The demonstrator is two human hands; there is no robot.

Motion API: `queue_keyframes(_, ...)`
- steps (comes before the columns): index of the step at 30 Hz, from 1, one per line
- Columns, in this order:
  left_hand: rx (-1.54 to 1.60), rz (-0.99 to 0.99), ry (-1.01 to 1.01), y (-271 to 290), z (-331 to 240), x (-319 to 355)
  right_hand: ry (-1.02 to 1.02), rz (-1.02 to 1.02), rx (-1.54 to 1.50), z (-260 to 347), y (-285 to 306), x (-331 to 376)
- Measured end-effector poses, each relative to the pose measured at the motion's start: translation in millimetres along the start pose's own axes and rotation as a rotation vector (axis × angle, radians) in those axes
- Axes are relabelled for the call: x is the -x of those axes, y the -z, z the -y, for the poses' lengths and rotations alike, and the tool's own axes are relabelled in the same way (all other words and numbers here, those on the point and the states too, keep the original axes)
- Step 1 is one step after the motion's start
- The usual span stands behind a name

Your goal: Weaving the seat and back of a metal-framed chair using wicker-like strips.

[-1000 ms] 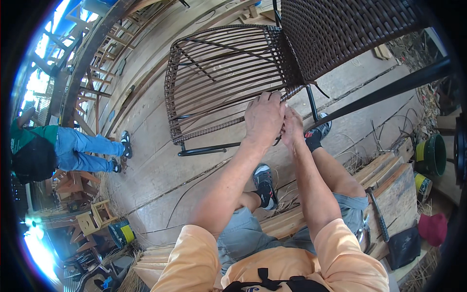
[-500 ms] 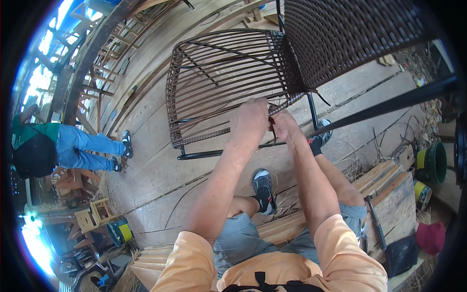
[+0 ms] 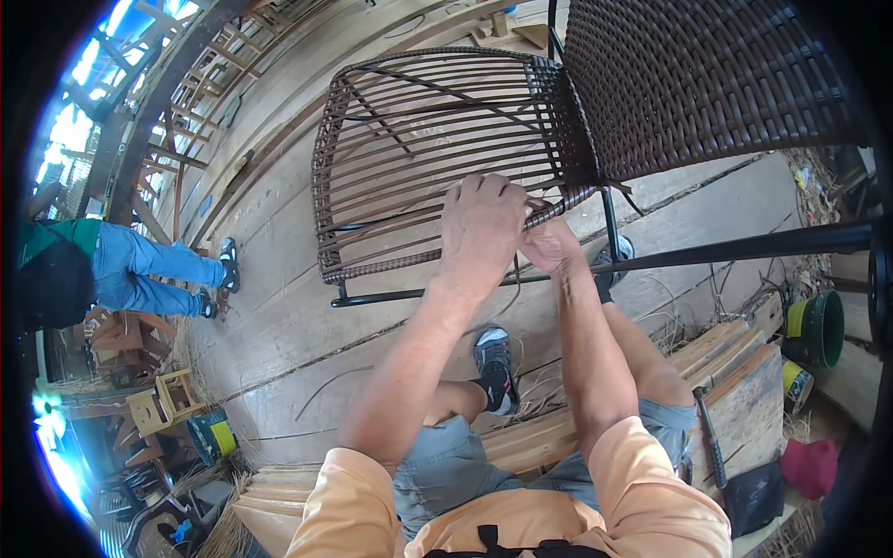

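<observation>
A chair with a black metal frame has a seat [image 3: 419, 153] of parallel dark brown strips and a tightly woven backrest [image 3: 688, 88] at the upper right. Both my hands are at the seat's near side edge. My left hand [image 3: 482, 223] is closed, its fingers bent over the wrapped rail. Close beside it, my right hand [image 3: 551, 247] pinches from below and outside the rail. Between the hands runs a dark brown weaving strip [image 3: 538, 206], whose loose part hangs under the rail. My fingertips are partly hidden.
A person in blue jeans [image 3: 153, 265] stands at the left. Beneath my legs are wooden planks [image 3: 521, 442]. To the right lie a black-handled tool [image 3: 711, 437], a black pouch [image 3: 754, 498], a red hat [image 3: 808, 468] and a green bucket [image 3: 816, 328]. A black bar [image 3: 744, 246] crosses at right.
My left hand has turned, its knuckles now raised over the seat strips. The right hand has rolled in under the rail. The whole view has shifted slightly.
</observation>
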State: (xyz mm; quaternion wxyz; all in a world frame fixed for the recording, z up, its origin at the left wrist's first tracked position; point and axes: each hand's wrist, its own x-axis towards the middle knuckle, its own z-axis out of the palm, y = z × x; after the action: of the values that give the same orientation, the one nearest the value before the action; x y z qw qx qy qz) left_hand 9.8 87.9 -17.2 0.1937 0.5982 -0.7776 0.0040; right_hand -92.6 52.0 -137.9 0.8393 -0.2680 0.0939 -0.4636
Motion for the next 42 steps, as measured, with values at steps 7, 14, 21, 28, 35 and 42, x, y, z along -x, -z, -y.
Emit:
queue_keyframes(7, -0.16, 0.218, -0.241, 26, -82, 45, -0.003, -0.625, -0.086, 7, -26, 65)
queue_keyframes(14, 0.178, 1.27, -0.438, 72, -114, 133, -0.329, -0.488, 0.167, 56, -85, 113)
queue_keyframes(21, 0.063, 0.199, -0.566, 43, -128, 93, -0.393, -0.543, 0.861, 103, -146, 271)
queue_keyframes(28, 0.698, 0.236, -0.875, 121, -200, 119, -0.054, -0.881, 1.079, 176, -187, 460)
queue_keyframes(35, 0.991, 0.189, -0.486, 237, -128, 115, 0.145, -1.104, 1.39, 223, -137, 568)
queue_keyframes(42, 0.177, -0.561, 0.183, 288, 23, 112, -0.132, -0.722, 1.652, 162, -93, 436)
